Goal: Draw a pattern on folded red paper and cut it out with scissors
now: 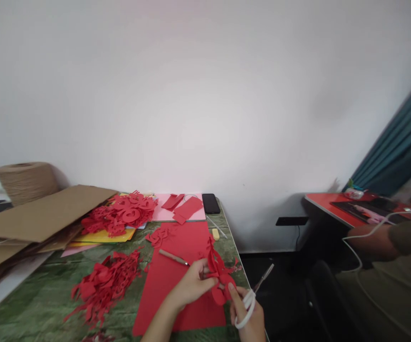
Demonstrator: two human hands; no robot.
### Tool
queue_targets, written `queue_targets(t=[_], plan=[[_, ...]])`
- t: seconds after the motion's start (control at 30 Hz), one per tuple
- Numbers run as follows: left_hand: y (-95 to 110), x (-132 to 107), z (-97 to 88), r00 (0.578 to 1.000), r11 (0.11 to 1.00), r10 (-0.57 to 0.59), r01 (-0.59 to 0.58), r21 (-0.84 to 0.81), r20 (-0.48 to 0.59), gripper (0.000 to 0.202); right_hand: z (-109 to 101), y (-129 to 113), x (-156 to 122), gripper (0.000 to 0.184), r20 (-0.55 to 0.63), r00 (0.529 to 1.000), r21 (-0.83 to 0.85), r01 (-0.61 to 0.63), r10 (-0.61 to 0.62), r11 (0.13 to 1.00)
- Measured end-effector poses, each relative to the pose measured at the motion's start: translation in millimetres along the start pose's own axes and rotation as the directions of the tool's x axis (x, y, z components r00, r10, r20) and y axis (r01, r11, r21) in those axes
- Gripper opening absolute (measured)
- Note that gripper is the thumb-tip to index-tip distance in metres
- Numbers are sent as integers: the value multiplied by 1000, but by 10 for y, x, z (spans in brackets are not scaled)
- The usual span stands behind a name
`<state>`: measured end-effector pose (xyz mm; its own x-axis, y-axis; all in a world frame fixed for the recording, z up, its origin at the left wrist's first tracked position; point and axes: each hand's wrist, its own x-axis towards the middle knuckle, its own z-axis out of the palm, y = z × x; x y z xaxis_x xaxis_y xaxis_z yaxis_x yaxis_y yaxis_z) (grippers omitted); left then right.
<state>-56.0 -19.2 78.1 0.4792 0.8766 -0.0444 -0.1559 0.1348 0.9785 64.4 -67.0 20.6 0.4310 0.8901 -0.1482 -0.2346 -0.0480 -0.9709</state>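
Red paper cutout [219, 275] pinched in left hand [191, 287], right hand [248, 318] closed around white-handled scissors [263, 279], above red paper sheet [170, 299] on desk [31, 304], wooden-handled craft knife [173, 257] lying on sheet

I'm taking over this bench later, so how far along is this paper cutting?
Done: a pile of red cutouts and another. In hand: the left hand holds a red cutout; the right hand holds scissors. Left: a large red sheet looks uncut.
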Motion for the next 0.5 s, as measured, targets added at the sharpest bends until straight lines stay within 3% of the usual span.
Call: queue_targets(t=[0.5], plan=[[-63,27,-23,1000,1000,8,-8,20,12,22,-18,-55,-11,41,20,1000,-49,20,-19,999]])
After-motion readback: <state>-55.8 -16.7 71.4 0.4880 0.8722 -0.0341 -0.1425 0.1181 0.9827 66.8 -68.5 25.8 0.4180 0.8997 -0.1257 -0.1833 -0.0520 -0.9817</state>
